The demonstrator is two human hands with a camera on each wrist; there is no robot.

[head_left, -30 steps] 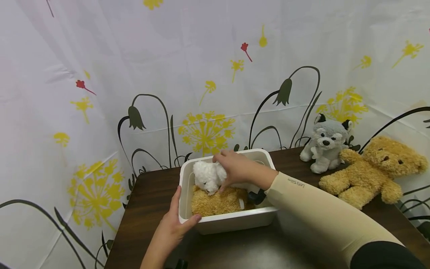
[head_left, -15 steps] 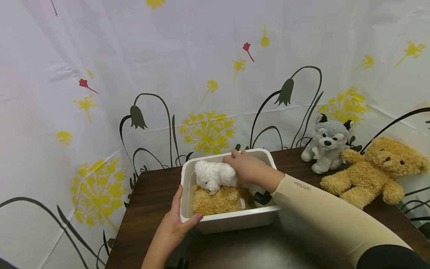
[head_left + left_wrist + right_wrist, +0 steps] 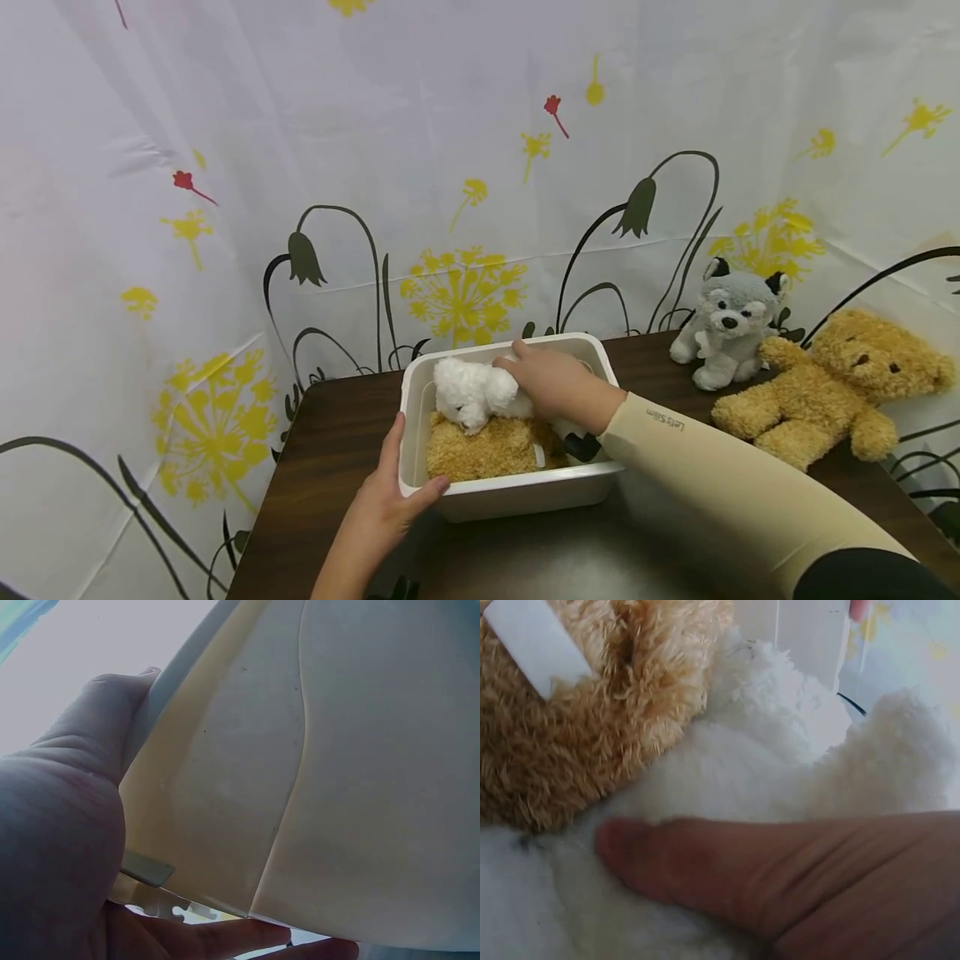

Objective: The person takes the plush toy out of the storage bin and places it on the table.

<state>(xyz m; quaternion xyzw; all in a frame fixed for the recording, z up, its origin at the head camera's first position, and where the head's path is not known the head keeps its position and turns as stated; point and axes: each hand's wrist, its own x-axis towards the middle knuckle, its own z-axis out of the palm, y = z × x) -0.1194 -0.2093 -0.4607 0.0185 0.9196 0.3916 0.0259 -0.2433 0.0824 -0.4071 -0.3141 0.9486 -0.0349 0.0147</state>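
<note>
A white plastic bin point(image 3: 525, 498) stands on the dark table. My left hand point(image 3: 381, 498) grips its near left corner, thumb over the rim and fingers along the outer wall. Inside lies a curly golden-brown plush toy point(image 3: 480, 452) with a white tag, its head not visible. Behind and against it lies a fluffy white stuffed animal point(image 3: 463, 392), head to the left. My right hand point(image 3: 558, 385) holds the rear part of the white toy. Its thumb point(image 3: 682, 855) lies along the white fur in the right wrist view; the other fingertips are mostly hidden.
On the table to the right, a grey and white husky plush point(image 3: 727, 329) sits upright. A golden teddy bear point(image 3: 821, 400) lies back beside it. A printed flower curtain point(image 3: 480, 200) hangs behind the dark wooden table point(image 3: 300, 467).
My right hand has shifted right along the white stuffed animal, from its shoulder to its rear, uncovering more of its body. My left hand stays on the bin's corner.
</note>
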